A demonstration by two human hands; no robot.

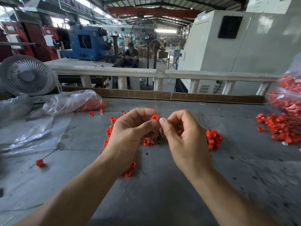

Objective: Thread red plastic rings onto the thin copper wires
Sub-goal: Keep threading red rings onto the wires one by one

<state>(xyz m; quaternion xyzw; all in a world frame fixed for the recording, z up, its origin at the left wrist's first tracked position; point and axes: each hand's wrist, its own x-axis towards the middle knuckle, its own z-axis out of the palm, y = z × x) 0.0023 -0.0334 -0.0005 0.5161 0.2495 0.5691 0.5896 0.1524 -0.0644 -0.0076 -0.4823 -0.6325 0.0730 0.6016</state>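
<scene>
Factory floor behind, grey tabletop [162, 185] in front w/ red rings scattered all over. Task thing: one red ring [155, 117] held up at centre, pinched at the fingertips of the left hand [130, 132], hole facing roughly toward the camera. Just beside it, to its right, the right hand [182, 132] has thumb and forefinger pressed together, prob. pinching a thin copper wire, but the wire itself is too fine to make out there. A bundle of copper wires [160, 136] sits below, between the two hands, strands running mostly up-down. So the coming move, as I judge it: wire tip goes leftward/up into the ring hole; right hand does the feeding, both abt equally near. Outward: loose ring pile [213, 138] right of the hands, bigger pile [280, 128] far right, bag of rings [76, 101] at left, one finished ring-on-wire [39, 162] near left.
</scene>
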